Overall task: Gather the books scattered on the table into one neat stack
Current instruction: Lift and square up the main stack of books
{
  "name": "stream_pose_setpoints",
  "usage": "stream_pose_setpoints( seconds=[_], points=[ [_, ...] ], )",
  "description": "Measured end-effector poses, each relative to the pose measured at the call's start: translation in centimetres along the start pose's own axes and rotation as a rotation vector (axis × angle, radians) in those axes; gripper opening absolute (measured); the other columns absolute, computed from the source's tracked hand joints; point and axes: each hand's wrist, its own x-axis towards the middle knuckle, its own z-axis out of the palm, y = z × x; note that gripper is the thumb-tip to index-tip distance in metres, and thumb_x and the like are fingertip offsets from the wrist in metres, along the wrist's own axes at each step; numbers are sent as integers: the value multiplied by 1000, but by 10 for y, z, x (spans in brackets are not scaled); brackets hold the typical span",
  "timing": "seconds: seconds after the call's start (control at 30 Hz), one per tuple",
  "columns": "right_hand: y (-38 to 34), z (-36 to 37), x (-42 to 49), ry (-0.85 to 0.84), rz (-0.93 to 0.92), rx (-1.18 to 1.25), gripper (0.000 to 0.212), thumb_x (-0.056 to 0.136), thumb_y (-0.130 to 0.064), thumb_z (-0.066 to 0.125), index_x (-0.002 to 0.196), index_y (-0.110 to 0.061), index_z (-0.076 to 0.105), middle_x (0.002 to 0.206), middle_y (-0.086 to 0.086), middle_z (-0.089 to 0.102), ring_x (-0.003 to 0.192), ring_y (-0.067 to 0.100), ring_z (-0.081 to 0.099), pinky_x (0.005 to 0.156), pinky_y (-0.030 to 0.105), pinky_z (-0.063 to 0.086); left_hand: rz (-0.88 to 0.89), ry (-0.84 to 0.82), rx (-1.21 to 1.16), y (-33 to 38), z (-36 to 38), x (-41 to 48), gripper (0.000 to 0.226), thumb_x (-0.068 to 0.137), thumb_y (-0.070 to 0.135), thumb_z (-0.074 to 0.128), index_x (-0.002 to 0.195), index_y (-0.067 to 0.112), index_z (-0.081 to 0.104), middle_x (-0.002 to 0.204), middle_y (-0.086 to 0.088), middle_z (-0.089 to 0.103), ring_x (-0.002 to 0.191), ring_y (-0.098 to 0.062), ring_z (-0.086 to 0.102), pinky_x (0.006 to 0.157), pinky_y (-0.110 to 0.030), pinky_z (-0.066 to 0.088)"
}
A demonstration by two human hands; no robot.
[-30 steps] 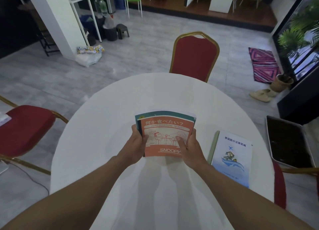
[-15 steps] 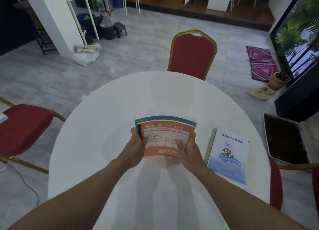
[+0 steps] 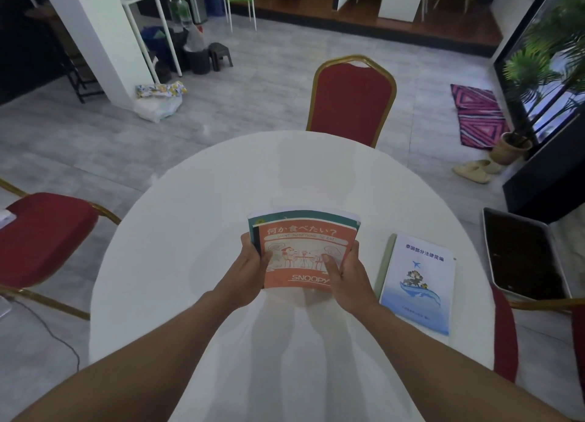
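A small stack of books (image 3: 304, 250) sits in the middle of the round white table (image 3: 196, 231), topped by an orange Snoopy book over a teal one and a white one. My left hand (image 3: 250, 273) grips the stack's left edge and my right hand (image 3: 348, 276) grips its right edge, thumbs on the orange cover. A white-and-blue book (image 3: 418, 282) with a whale picture lies flat on the table to the right, apart from the stack.
Red chairs with gold frames stand at the far side (image 3: 351, 102), the left (image 3: 41, 238) and the right (image 3: 506, 336) of the table. A dark tray (image 3: 525, 257) lies beyond the right edge. A potted plant (image 3: 512, 146) stands by the right wall.
Both hands stay on the stack in the same grip. The view has shifted slightly; the books have barely moved.
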Motion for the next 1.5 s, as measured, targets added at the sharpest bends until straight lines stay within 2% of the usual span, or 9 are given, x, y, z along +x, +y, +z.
stream_pose_setpoints(
  seconds=[0.23,0.33,0.43,0.57,0.77,1.07,1.2,1.33,1.5],
  points=[
    [5,3,0,0,20,8,35,102,-41,49,129,-37,27,130,-8,56,108,10,66,79,19,58,59,4,-35,-5,4,1,36,104,33,35,135,28,19,132,6,48,113,-14,65,78,-32,63],
    [10,6,0,-16,40,-2,35,103,-37,46,130,-38,24,131,-9,53,114,11,62,78,14,54,83,22,-142,-4,11,-2,30,105,25,37,133,27,29,122,12,51,111,-10,65,72,-27,61],
    [13,8,3,-14,68,-8,33,104,-36,44,131,-38,25,132,-8,54,114,13,64,81,21,57,69,62,-153,-4,13,4,27,101,29,42,127,24,36,121,9,57,109,-12,67,70,-28,62],
    [2,6,23,4,114,-45,38,105,-32,44,140,-26,30,124,-6,59,91,3,66,62,11,53,18,130,-1,-15,7,31,26,102,27,43,127,23,37,123,5,58,109,-20,68,74,-35,64],
    [4,14,74,35,248,-76,38,104,-35,43,141,-27,36,127,-4,64,100,18,70,85,41,61,-142,204,231,-22,5,84,25,102,34,44,124,24,39,124,4,56,108,-18,62,76,-28,56],
    [29,34,143,88,460,-156,35,104,-31,45,136,-17,46,124,5,65,99,22,68,83,36,58,-317,182,337,-53,5,163,27,100,30,49,122,14,46,127,-9,57,110,-24,62,85,-38,60],
    [52,50,156,171,498,-214,37,101,-34,48,132,-13,51,128,9,56,104,24,65,90,42,58,-346,155,379,-66,10,181,25,100,24,50,121,11,47,128,-12,54,114,-25,59,90,-42,58],
    [61,58,160,223,533,-424,42,99,-41,49,128,-10,55,129,11,46,119,28,50,102,44,46,-348,193,504,-72,14,186,31,103,25,44,129,8,44,133,-11,44,123,-22,45,98,-32,45],
    [66,65,156,220,473,-317,29,99,-36,49,116,-12,49,115,4,39,114,25,50,99,45,50,-352,144,500,-73,13,183,32,104,24,39,131,6,42,135,-14,38,122,-22,47,96,-32,49]
  ],
)
